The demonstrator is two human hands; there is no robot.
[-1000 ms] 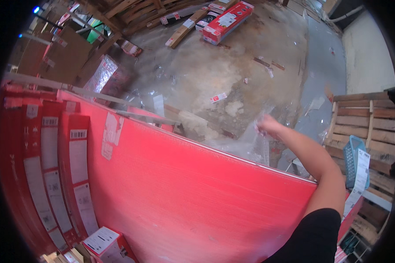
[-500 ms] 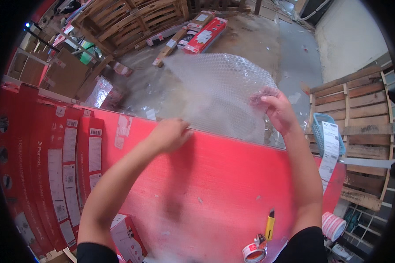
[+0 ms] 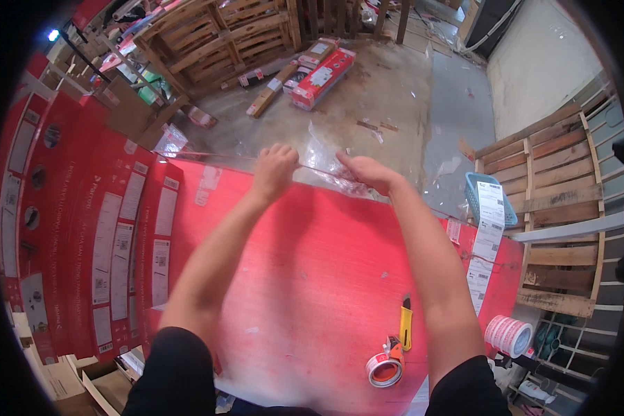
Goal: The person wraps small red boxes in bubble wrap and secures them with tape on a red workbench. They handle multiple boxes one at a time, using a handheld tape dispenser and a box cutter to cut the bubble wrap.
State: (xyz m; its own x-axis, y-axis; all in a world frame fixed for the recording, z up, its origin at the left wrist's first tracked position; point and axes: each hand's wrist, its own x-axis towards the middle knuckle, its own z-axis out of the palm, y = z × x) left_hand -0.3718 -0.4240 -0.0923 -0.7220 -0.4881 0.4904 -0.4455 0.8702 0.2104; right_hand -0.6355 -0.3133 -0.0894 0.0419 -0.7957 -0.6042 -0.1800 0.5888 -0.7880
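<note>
At the far edge of the red table [image 3: 312, 277], a clear bubble wrap sheet [image 3: 322, 154] hangs mostly beyond the edge, partly hidden by my hands. My left hand [image 3: 276, 172] is closed in a fist there, with the wrap meeting its right side. Just to the right, my right hand [image 3: 371, 173] grips a bunched part of the sheet, its thumb pointing left. Near my right forearm lie a yellow box cutter [image 3: 405, 326] and a tape roll [image 3: 383, 371] with an orange-and-metal piece beside it.
Tall red boxes [image 3: 76, 236] stand along the left. At the right are a blue basket [image 3: 489, 197], a label strip [image 3: 485, 256], a printed tape roll [image 3: 509, 336] and a wooden pallet [image 3: 558, 208]. Long boxes [image 3: 324, 78] lie on the floor beyond.
The spread bubble wrap has dropped and bunched behind the table's far edge. My right hand has moved left and slightly down toward my left hand. The small red box at lower left no longer shows.
</note>
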